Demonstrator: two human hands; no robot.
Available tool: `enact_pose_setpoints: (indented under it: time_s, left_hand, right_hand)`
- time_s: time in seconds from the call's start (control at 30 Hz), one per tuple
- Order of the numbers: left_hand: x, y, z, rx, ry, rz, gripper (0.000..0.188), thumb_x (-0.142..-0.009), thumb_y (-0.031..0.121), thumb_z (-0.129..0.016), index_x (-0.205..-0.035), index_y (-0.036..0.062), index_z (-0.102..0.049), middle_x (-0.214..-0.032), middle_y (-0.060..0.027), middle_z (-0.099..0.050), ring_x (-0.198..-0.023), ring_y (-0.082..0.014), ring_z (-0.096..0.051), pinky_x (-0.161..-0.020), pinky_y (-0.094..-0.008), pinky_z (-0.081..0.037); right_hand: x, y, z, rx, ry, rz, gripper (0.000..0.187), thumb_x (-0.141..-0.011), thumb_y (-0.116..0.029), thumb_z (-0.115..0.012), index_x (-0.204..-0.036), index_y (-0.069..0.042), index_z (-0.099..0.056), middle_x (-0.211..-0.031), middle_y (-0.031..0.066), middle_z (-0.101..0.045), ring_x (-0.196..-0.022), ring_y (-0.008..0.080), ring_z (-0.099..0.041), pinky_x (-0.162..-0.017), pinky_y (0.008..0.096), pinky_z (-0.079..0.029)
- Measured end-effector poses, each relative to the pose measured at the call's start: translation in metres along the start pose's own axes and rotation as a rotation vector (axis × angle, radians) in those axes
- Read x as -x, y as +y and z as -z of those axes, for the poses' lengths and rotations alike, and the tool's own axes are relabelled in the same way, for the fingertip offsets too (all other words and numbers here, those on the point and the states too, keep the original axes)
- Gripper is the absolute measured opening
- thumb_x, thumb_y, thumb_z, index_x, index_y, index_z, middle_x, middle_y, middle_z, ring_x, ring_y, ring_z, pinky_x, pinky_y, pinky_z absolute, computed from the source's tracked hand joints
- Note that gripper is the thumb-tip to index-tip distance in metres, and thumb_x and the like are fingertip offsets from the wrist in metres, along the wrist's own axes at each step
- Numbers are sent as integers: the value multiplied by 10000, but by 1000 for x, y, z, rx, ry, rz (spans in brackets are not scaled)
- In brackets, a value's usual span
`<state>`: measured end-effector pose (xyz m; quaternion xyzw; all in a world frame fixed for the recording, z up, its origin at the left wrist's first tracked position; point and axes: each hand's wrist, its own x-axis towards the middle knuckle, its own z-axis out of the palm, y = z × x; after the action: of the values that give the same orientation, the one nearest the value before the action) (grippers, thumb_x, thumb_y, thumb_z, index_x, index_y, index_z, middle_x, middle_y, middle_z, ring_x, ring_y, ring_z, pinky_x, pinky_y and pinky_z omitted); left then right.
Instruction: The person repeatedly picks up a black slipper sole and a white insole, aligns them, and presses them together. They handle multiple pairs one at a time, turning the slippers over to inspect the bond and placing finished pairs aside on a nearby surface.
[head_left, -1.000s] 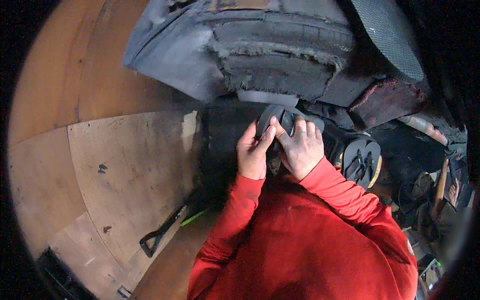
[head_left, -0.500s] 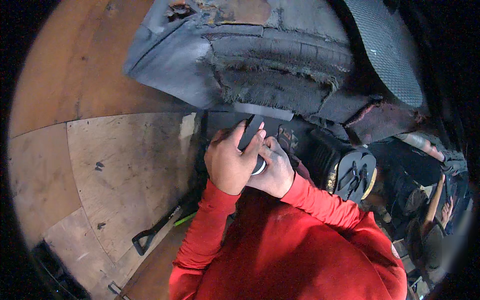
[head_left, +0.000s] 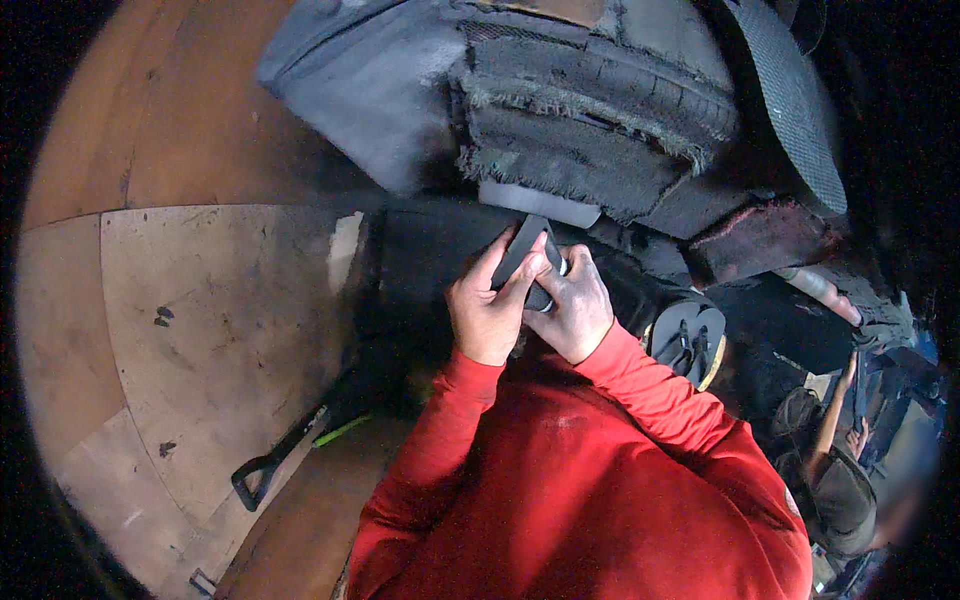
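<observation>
My left hand (head_left: 484, 312) and my right hand (head_left: 578, 306) are close together in front of my red top. Both are closed around a dark grey flip-flop (head_left: 521, 251), seen mostly edge-on, with a pale edge showing near the right fingers. Its far end points at a pale, smooth curved strip (head_left: 540, 203) under the frayed cloth cover of a machine (head_left: 590, 140). The tip sits right at that strip; whether they touch I cannot tell. My fingers hide much of the flip-flop.
Grey flip-flops (head_left: 688, 338) rest on a stand at my right. A textured belt (head_left: 795, 105) runs down the machine's right side. Wooden panels (head_left: 230, 330) line the left, with a black handle (head_left: 262, 478) near them. Another person (head_left: 838, 500) works at far right.
Both hands have shifted slightly to the right with the flip-flop, which is turned more upright now. My view has swung a little, so the surroundings sit differently.
</observation>
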<state>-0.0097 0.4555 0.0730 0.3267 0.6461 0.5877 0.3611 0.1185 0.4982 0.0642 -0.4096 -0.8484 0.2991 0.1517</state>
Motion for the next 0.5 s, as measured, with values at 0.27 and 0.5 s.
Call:
enact_pose_setpoints:
  time_s: [0.27, 0.5]
  left_hand:
    - [-2, 22, 17, -180, -52, -64, 316, -913, 114, -697, -1198, -14, -653, -1099, -89, -719, -1013, -117, -641, -863, -292, -519]
    - [-25, 10, 2, -477, -115, 104, 298, -882, 212, -730, -1072, -9, -671, -872, -189, -705, -737, -290, -695, -665, -360, -519]
  right_hand:
    - [-1, -8, -15, 5, 114, 138, 751, -625, -228, -820, -1314, -113, -544, -1172, 269, -515, -1021, 426, -535, -791, 446, -524]
    - [-2, -26, 2, -99, -19, -148, 841, -623, -352, -803, -1353, -53, -512, -962, 212, -532, -857, 391, -570, -726, 474, -516]
